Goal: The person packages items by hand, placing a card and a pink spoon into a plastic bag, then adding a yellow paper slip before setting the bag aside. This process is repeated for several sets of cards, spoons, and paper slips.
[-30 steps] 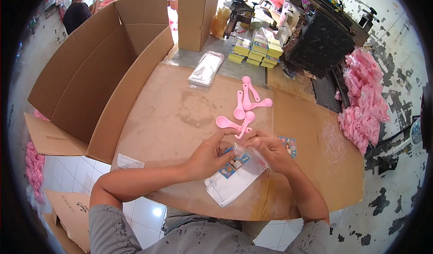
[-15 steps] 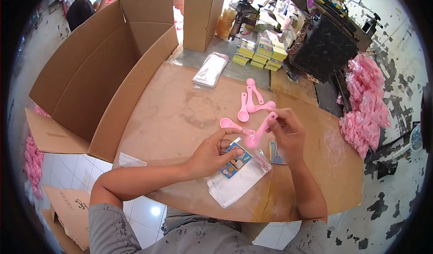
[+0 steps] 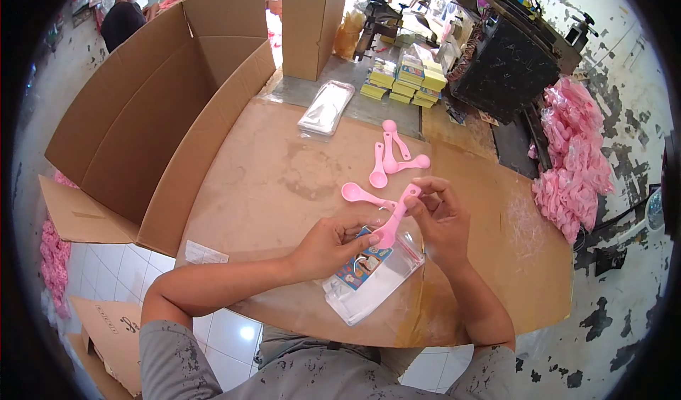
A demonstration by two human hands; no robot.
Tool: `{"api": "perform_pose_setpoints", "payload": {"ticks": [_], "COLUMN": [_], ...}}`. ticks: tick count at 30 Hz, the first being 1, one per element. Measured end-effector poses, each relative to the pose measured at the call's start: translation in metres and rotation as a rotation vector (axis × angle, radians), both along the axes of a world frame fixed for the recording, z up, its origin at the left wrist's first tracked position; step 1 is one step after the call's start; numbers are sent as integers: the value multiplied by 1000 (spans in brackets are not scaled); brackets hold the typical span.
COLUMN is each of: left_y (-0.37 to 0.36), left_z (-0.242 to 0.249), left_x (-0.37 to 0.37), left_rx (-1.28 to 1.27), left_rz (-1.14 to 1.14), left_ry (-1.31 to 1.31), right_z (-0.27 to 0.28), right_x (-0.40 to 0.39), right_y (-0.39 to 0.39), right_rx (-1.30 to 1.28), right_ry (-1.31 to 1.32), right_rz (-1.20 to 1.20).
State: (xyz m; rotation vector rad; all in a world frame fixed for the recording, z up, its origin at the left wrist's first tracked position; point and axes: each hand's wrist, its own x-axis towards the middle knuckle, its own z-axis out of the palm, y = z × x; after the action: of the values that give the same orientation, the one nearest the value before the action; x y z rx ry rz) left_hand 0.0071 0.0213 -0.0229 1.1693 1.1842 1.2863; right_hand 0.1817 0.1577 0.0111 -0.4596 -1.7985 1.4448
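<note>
A pink spoon [image 3: 394, 220] is held between my two hands. My right hand [image 3: 441, 219] pinches its handle end, while my left hand [image 3: 332, 247] has its thumb and fingers closed at the bowl end. Beneath my left hand lie a blue printed card [image 3: 363, 266] and a stack of clear plastic bags [image 3: 376, 293]. Another pink spoon [image 3: 353, 193] rests just beyond my hands, its handle end near the held one. Farther off, several pink spoons [image 3: 391, 160] lie loosely together on the cardboard-covered table [image 3: 284, 180].
A large open carton [image 3: 135, 116] stands at the left. Behind are a bag pack [image 3: 326, 109], an upright box [image 3: 311, 34], stacked cards [image 3: 406, 80] and a black box [image 3: 505, 66]. Pink bagged items [image 3: 573, 159] hang at the right. Another person [image 3: 124, 20] is at the back left.
The held spoon has moved slightly down and left, with its bowl now at my left fingertips. My right hand has lowered a little. The view has shifted slightly.
</note>
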Motion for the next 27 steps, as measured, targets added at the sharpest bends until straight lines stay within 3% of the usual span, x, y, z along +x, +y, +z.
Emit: {"api": "perform_pose_setpoints", "payload": {"ticks": [2,4,5,8,11,14,16,19,22,27], "left_y": [1,7,5,1,2,2,3,1,-3,-10], "left_z": [-2,-13,-13,-3,2,3,8,13,22,22], "left_x": [-2,1,0,-4,-7,-10,-9,-15,-16,-3], "left_rx": [20,209,143,-1,-2,45,108,408,580,470], "left_rz": [-16,-23,-30,-74,-173,-264,-250,-29,-97,35], "left_ry": [14,-158,-151,-168,-252,-350,-443,185,280,234], "right_z": [-8,-1,4,22,42,62,95,118,117,109], "right_x": [4,11,15,19,11,11,10,13,14,4], "right_y": [-4,0,3,11,6,10,5,-11,-21,-32], "right_rx": [-86,234,393,-34,293,581,765,977,989,709], "right_ry": [-46,-255,-359,-265,-206,-294,-250,-366,-455,-411], "right_rz": [46,178,246,189,254,532,407,268,105,111]}}
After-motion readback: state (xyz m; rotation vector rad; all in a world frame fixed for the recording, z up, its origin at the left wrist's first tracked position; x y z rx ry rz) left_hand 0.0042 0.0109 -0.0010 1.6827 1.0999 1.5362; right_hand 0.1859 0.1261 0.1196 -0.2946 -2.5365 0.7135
